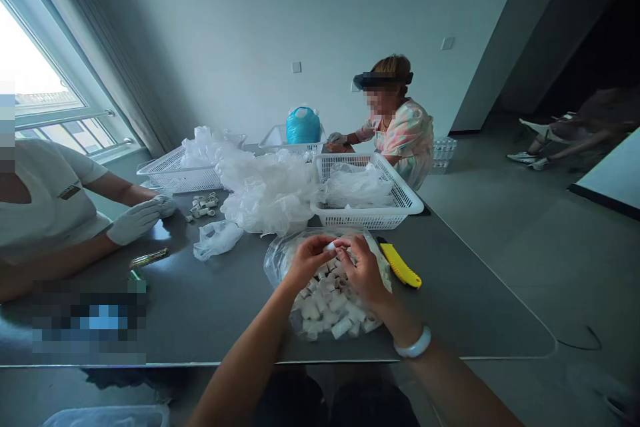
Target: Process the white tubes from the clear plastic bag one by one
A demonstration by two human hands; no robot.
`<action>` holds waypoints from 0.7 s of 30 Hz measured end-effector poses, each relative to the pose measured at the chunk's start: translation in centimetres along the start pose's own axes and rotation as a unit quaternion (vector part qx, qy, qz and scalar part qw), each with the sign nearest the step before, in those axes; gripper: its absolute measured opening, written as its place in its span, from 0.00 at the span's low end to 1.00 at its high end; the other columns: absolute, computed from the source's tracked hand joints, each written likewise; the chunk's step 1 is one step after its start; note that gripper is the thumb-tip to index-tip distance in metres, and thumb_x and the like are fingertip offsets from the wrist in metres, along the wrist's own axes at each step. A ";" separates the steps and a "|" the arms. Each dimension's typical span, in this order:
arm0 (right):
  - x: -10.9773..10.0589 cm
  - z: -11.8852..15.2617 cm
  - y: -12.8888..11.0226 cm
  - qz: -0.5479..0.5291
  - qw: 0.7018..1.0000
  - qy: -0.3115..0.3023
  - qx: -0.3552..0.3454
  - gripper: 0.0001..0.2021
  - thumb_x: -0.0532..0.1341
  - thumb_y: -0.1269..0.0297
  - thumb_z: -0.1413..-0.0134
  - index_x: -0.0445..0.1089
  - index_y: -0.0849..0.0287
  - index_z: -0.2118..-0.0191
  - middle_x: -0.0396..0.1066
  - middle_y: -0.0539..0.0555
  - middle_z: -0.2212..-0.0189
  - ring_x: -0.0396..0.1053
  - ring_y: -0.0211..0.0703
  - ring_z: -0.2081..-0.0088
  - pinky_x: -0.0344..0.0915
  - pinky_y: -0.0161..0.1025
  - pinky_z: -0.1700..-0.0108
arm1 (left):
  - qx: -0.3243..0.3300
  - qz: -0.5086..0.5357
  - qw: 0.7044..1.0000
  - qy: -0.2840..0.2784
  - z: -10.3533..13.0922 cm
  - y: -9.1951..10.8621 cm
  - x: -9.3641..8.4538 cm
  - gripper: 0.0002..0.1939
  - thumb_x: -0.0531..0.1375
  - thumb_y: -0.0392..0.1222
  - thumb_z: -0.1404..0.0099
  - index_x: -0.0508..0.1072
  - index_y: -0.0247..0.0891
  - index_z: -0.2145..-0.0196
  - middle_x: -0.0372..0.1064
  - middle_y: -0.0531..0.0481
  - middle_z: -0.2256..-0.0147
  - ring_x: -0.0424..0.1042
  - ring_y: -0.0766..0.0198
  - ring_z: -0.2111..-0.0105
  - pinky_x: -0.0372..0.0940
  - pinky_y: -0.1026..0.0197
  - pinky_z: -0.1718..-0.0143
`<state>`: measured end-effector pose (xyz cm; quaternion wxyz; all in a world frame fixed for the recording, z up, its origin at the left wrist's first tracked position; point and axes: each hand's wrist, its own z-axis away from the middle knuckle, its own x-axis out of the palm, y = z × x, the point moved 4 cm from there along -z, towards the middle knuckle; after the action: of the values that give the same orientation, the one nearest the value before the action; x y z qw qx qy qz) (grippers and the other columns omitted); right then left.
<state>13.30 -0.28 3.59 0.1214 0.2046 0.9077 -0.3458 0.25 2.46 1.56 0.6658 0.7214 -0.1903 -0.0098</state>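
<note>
Over a clear plastic bag full of short white tube pieces, my two hands meet with their fingertips close together. Between them is a small white piece. My left hand pinches it from the left. The fingers of my right hand are bent in against it from the right, and a pale bracelet circles that wrist. Both hands are bare. A yellow-handled cutter lies on the dark table just right of the bag.
White baskets and a heap of thin plastic bags stand behind the hands. At the left, a person's gloved hands rest near a small pile of white pieces. Another person sits across the table, by a blue bag.
</note>
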 end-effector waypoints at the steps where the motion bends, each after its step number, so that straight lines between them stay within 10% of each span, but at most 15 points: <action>1: -0.1 0.0 -0.2 0.008 1.000 0.007 -0.018 0.09 0.51 0.71 0.43 0.65 0.53 0.62 0.67 0.52 0.66 0.65 0.43 0.60 0.66 0.43 0.58 | -0.005 0.000 1.000 0.000 0.0 0.0 -0.1 0.15 0.69 0.42 0.54 0.75 0.36 0.67 0.72 0.51 0.68 0.69 0.65 0.67 0.63 0.64 0.63; 12: 0.3 0.5 0.2 0.115 0.988 -0.031 -0.096 0.18 0.46 0.79 0.45 0.69 0.52 0.63 0.59 0.55 0.50 0.55 0.50 0.46 0.66 0.49 0.54 | -0.009 -0.059 0.995 -0.086 0.3 1.3 -0.6 0.15 0.67 0.42 0.50 0.75 0.36 0.64 0.71 0.50 0.68 0.68 0.65 0.68 0.63 0.64 0.64; 21: 1.3 0.7 0.9 0.063 0.986 -0.142 -0.066 0.17 0.47 0.75 0.44 0.71 0.50 0.64 0.57 0.48 0.42 0.46 0.52 0.38 0.59 0.59 0.45 | 0.186 -0.346 0.910 -0.134 0.3 2.9 -0.7 0.09 0.62 0.44 0.42 0.76 0.41 0.64 0.72 0.45 0.65 0.70 0.58 0.62 0.64 0.57 0.59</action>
<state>12.66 0.26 2.10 0.2841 0.2020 0.8871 -0.3025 -1.26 2.28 4.18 0.4429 0.8445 -0.0144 -0.3007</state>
